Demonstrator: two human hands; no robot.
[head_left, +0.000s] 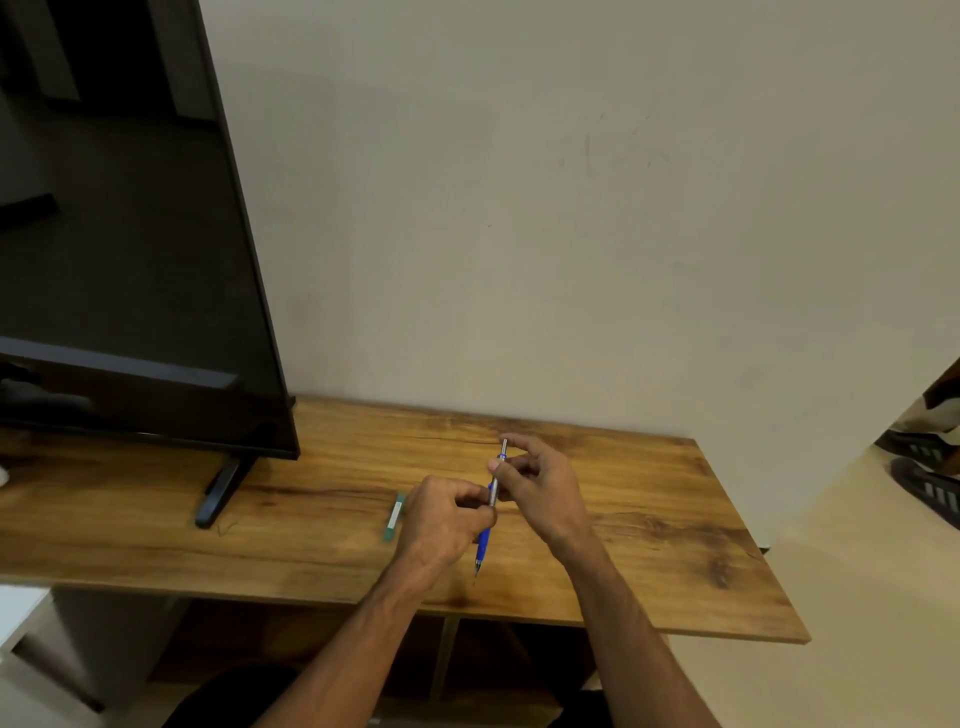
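A blue mechanical pencil (483, 540) with a silver upper barrel is held above the wooden table (649, 519), tip pointing down toward me. My left hand (441, 519) grips its blue middle part with curled fingers. My right hand (540, 483) pinches the silver top end between thumb and fingers. A small green lead case (395, 517) lies flat on the table just left of my left hand.
A large black TV screen (130, 234) stands at the left on a black foot (218, 493). A plain wall rises behind the table. Beyond the table's right edge, someone's sandalled feet (924, 478) are on the floor. Open shelves sit below the tabletop.
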